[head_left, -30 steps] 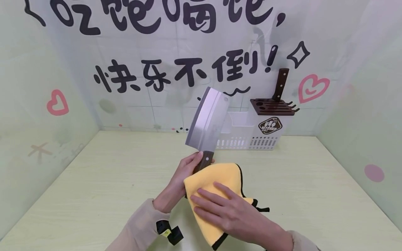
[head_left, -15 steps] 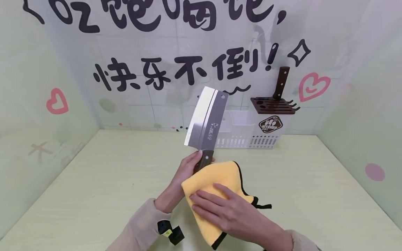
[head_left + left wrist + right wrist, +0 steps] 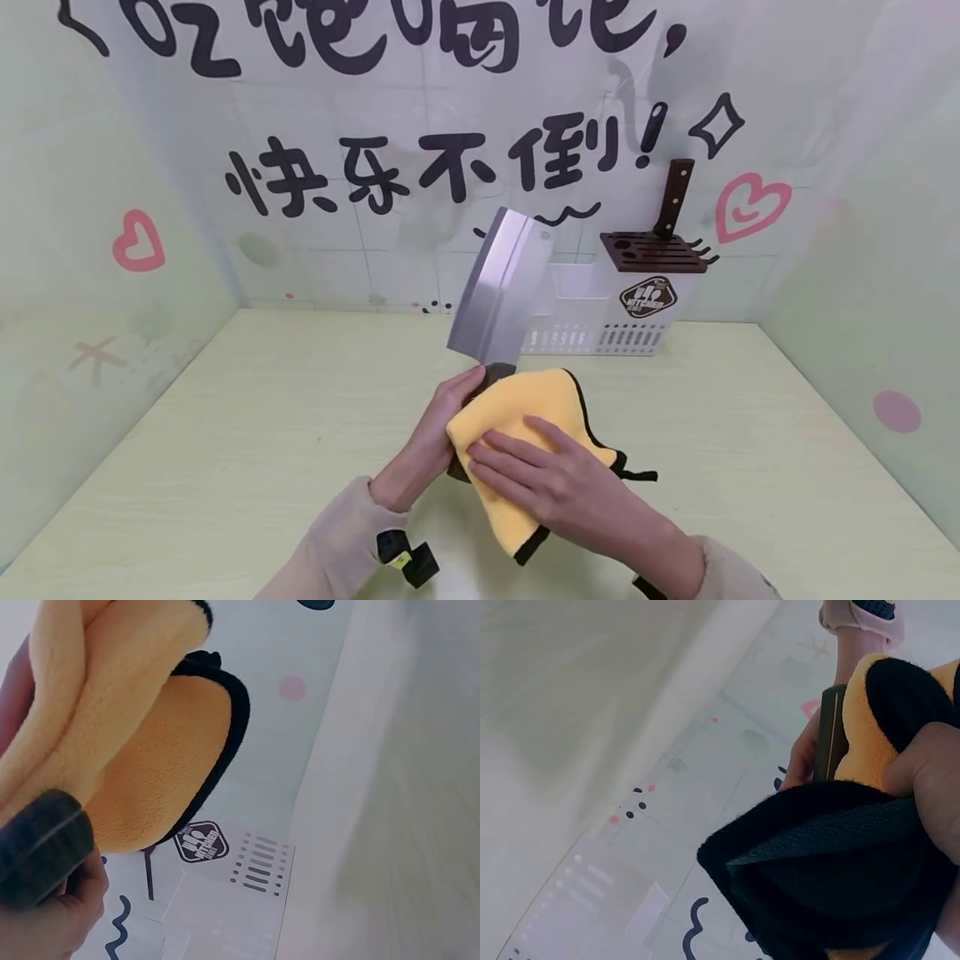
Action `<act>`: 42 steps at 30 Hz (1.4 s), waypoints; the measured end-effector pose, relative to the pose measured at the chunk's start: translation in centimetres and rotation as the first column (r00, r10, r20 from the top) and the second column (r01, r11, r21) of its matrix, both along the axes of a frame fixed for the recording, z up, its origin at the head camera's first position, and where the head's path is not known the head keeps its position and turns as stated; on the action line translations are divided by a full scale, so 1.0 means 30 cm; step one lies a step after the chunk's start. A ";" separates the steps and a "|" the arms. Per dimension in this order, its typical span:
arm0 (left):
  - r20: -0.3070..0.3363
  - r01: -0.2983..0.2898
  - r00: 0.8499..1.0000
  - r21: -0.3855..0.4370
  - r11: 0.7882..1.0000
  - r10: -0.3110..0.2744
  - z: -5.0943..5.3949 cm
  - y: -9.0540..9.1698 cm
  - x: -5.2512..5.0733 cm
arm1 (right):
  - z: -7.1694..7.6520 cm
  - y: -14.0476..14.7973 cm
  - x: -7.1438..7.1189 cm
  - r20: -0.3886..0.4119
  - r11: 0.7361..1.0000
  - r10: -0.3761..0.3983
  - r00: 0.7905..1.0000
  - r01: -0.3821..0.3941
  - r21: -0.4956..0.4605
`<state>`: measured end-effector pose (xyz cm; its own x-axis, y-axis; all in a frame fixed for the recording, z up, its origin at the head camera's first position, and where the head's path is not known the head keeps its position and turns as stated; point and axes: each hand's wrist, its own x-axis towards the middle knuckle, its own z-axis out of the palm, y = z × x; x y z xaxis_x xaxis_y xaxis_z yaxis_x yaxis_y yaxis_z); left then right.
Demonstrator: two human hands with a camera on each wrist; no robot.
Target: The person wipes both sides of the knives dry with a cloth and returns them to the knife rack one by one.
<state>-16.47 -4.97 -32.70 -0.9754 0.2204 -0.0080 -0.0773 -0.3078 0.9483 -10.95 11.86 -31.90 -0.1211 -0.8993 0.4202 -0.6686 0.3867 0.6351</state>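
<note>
A cleaver (image 3: 497,292) points blade up in the middle of the head view, held by its dark handle (image 3: 45,847) in my left hand (image 3: 433,429). Over much of that handle lies a yellow cloth (image 3: 528,396) with black edging. My right hand (image 3: 561,482) holds the cloth against the handle, its fingers spread across the yellow side. From the right wrist view, the thumb (image 3: 930,761) grips the cloth from the near side, where a dark face of it shows. The handle's butt end sticks out below the cloth; the fingers behind the handle are partly hidden.
At the back of the pale table (image 3: 262,433) stands a white knife holder (image 3: 570,312) with a slotted brown top (image 3: 652,252). One brown-handled knife (image 3: 673,200) stands in it. Printed walls close off the back and both sides.
The cloth and right hand have slid up along the handle, covering more of its upper part and baring the butt end. The cleaver's blade has turned, and its glare has dulled.
</note>
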 end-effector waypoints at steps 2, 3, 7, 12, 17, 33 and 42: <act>-0.009 0.005 1.000 -0.008 1.000 -0.005 -0.001 -0.001 0.000 | 0.006 0.005 -0.009 -0.004 1.000 -0.014 1.000 0.014 -0.002; -0.010 0.011 1.000 -0.007 1.000 -0.011 -0.002 -0.001 -0.001 | 0.009 0.007 -0.013 0.003 1.000 -0.019 1.000 0.019 -0.005; -0.023 0.027 0.999 -0.013 1.000 -0.028 -0.005 0.000 -0.001 | 0.018 0.015 -0.033 0.027 0.999 -0.018 0.999 0.019 -0.041; -0.080 0.002 0.997 -0.056 0.998 -0.007 -0.012 0.004 -0.001 | 0.029 0.021 -0.055 0.044 0.995 -0.013 0.999 0.017 -0.097; -0.093 -0.003 0.996 -0.106 0.994 -0.007 -0.018 0.001 -0.001 | 0.035 0.025 -0.068 0.036 0.993 -0.018 0.999 0.022 -0.117; -0.095 0.059 0.993 -0.171 0.983 -0.076 -0.012 -0.005 0.009 | 0.041 0.043 -0.104 0.054 0.982 -0.066 0.996 0.074 -0.176; -0.121 0.091 0.986 -0.177 0.980 -0.113 -0.020 0.000 0.012 | 0.039 0.046 -0.122 0.073 0.971 -0.067 0.995 0.082 -0.225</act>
<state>-16.12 -4.95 -33.30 -0.9430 0.3251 0.0711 0.0270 -0.1382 0.9900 -14.61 13.26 -30.73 -0.2179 -0.7683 0.6018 -0.6693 0.5665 0.4809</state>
